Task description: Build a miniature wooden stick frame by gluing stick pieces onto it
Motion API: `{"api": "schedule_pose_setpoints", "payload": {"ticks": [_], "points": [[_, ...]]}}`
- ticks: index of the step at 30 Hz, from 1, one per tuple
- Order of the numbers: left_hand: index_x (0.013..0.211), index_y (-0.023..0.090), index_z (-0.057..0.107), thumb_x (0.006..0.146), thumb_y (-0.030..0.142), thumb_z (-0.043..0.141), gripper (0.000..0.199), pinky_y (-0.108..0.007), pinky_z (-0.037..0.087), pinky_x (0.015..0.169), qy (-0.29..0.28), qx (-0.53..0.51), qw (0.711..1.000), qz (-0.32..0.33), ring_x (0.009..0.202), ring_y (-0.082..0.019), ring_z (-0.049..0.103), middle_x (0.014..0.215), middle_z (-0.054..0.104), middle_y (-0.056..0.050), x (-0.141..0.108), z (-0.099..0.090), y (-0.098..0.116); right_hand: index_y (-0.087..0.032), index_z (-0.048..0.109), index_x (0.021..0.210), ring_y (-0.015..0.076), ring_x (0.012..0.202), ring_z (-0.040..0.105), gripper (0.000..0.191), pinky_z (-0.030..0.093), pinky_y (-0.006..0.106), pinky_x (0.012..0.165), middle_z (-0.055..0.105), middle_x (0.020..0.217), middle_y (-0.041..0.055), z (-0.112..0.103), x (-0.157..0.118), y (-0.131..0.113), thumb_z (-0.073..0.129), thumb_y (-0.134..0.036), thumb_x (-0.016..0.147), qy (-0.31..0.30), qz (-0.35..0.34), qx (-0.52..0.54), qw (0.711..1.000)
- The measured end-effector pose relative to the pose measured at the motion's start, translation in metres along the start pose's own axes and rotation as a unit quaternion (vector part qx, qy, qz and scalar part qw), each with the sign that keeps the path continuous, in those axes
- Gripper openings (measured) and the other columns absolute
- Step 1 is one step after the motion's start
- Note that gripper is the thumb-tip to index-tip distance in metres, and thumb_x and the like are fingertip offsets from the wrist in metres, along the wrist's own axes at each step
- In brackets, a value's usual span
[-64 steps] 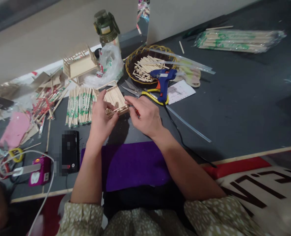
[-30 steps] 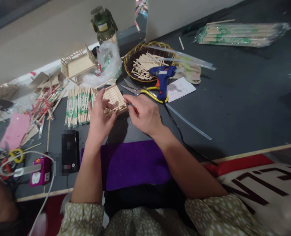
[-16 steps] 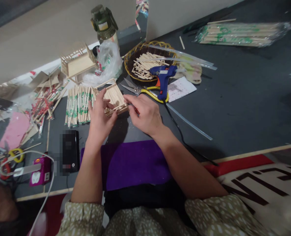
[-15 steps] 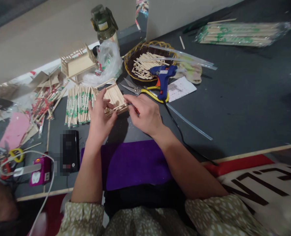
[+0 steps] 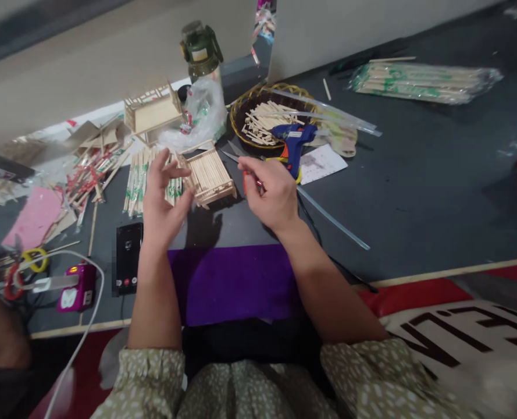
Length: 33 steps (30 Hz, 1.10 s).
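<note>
I monitor the worktop remotely. White fabric at its near right edge bears large dark letters, partly cut off. The clear packet contains long sticks beneath green print. The wicker basket contains short sticks. Labels on the bottle and glue gun are illegible. Left hand: fingers spread wide, beside the stick model, which stands between both hands. Right hand: fingers closed around a small red object.

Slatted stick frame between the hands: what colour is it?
The slatted stick frame is pale beige, best seen in the head view.
</note>
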<state>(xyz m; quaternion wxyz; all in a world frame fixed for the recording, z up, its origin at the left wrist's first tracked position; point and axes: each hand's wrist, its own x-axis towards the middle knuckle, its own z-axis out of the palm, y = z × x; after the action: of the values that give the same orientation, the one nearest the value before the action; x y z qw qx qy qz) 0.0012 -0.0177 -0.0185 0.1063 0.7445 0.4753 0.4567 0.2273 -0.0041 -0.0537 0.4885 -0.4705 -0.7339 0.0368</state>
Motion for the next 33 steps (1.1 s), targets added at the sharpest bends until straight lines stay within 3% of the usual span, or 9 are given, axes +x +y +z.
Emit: {"api": "schedule_pose_setpoints", "payload": {"ticks": [4,7,12,17,22,26,30,33], "points": [[0.141,0.027,0.047,0.096,0.047,0.061,0.051,-0.044,0.049,0.106,0.156,-0.026,0.987,-0.041,0.106,-0.022,0.067,0.115,0.069,-0.008,-0.011,-0.004,-0.007,-0.022,0.068,0.121,0.0256,0.094,0.067,0.032,0.054,0.043,0.087,0.077,0.101,0.0097,-0.002,0.001,0.008,0.045,-0.022,0.099,0.049,0.008,0.004,0.999],[0.128,0.024,0.056,0.097,0.048,0.059,0.04,-0.041,0.051,0.099,0.226,-0.009,0.973,-0.05,0.091,-0.019,0.065,0.1,0.067,-0.005,-0.021,0.003,-0.013,-0.021,0.069,0.116,0.0248,0.091,0.066,0.028,0.053,0.042,0.084,0.075,0.095,0.0097,0.002,0.0,0.014,0.047,-0.026,0.099,0.078,0.003,-0.003,0.997],[0.105,0.022,0.065,0.102,0.055,0.047,0.038,-0.034,0.05,0.079,0.257,-0.044,0.965,-0.028,0.074,-0.016,0.059,0.081,0.06,-0.002,-0.028,0.015,-0.023,-0.018,0.072,0.103,0.0222,0.078,0.064,0.028,0.053,0.038,0.078,0.074,0.084,0.0082,0.014,-0.003,0.018,0.05,-0.036,0.099,0.139,-0.006,-0.01,0.99],[0.102,0.021,0.065,0.101,0.06,0.048,0.042,-0.027,0.042,0.063,0.273,-0.117,0.954,-0.037,0.061,-0.012,0.05,0.069,0.05,0.003,-0.03,0.016,-0.031,-0.02,0.072,0.097,0.0211,0.077,0.065,0.034,0.052,0.036,0.078,0.071,0.073,0.0049,0.017,-0.006,0.016,0.045,-0.04,0.102,0.12,0.008,-0.018,0.993],[0.102,0.021,0.066,0.101,0.059,0.05,0.041,-0.026,0.043,0.064,0.297,-0.13,0.944,-0.063,0.064,-0.012,0.052,0.078,0.057,0.0,-0.032,0.019,-0.029,-0.02,0.072,0.096,0.0205,0.075,0.062,0.033,0.05,0.036,0.076,0.069,0.073,0.0047,0.017,-0.008,0.014,0.046,-0.04,0.101,0.113,0.001,-0.022,0.993],[0.119,0.025,0.06,0.099,0.058,0.055,0.038,-0.025,0.037,0.055,0.336,-0.168,0.925,-0.059,0.052,-0.01,0.042,0.063,0.044,0.006,-0.029,0.019,-0.027,-0.018,0.07,0.099,0.0179,0.071,0.058,0.028,0.048,0.032,0.068,0.069,0.08,0.0055,0.018,-0.01,0.011,0.054,-0.041,0.098,0.143,-0.008,-0.009,0.99],[0.134,0.028,0.048,0.102,0.058,0.048,0.043,-0.029,0.044,0.066,0.376,-0.17,0.91,-0.043,0.057,-0.012,0.047,0.067,0.046,0.005,-0.026,0.019,-0.023,-0.019,0.065,0.089,0.0148,0.065,0.057,0.034,0.045,0.03,0.063,0.065,0.077,0.0027,0.018,-0.012,0.008,0.053,-0.049,0.098,0.145,0.034,0.021,0.989],[0.136,0.029,0.046,0.102,0.057,0.048,0.044,-0.031,0.048,0.072,0.369,-0.159,0.915,-0.029,0.067,-0.014,0.054,0.074,0.053,0.002,-0.026,0.019,-0.017,-0.02,0.061,0.082,0.0121,0.056,0.051,0.042,0.041,0.028,0.059,0.057,0.067,-0.0021,0.015,-0.013,0.005,0.05,-0.057,0.098,0.147,0.071,0.031,0.986]]}}
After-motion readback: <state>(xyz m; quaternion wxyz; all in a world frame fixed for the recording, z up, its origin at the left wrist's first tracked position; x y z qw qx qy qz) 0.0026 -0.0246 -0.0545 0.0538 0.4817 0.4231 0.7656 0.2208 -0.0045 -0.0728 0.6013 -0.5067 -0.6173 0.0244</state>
